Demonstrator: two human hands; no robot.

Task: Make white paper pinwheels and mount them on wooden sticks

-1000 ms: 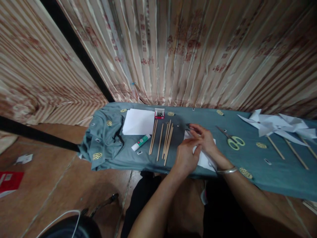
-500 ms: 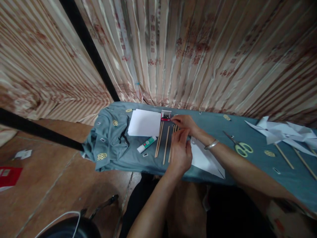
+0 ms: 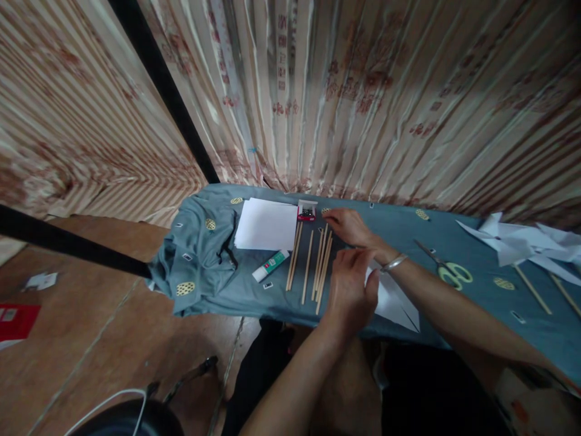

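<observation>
My right hand [image 3: 349, 227] hovers just right of a small open red-and-white box [image 3: 307, 211] with dark little pieces in it. Its thumb and forefinger are pinched together; whatever lies between them is too small to name. Closer to me, my left hand [image 3: 354, 287] is at the left edge of a cut white sheet of paper [image 3: 396, 301], fingers bent and drawn together. What those fingers hold, if anything, is hidden. Several thin wooden sticks [image 3: 323, 266] lie left of my left hand.
A stack of white paper [image 3: 267, 224] and a green-and-white glue stick [image 3: 271, 265] lie to the left. To the right are scissors [image 3: 447, 270] with light green handles and white paper pinwheels [image 3: 512, 239] on sticks. A pleated curtain [image 3: 318, 121] hangs behind the cloth-covered table [image 3: 209, 248].
My right hand has drawn back to the right from the small box. My left hand has moved right, off the sticks toward the cut sheet, and more sticks show.
</observation>
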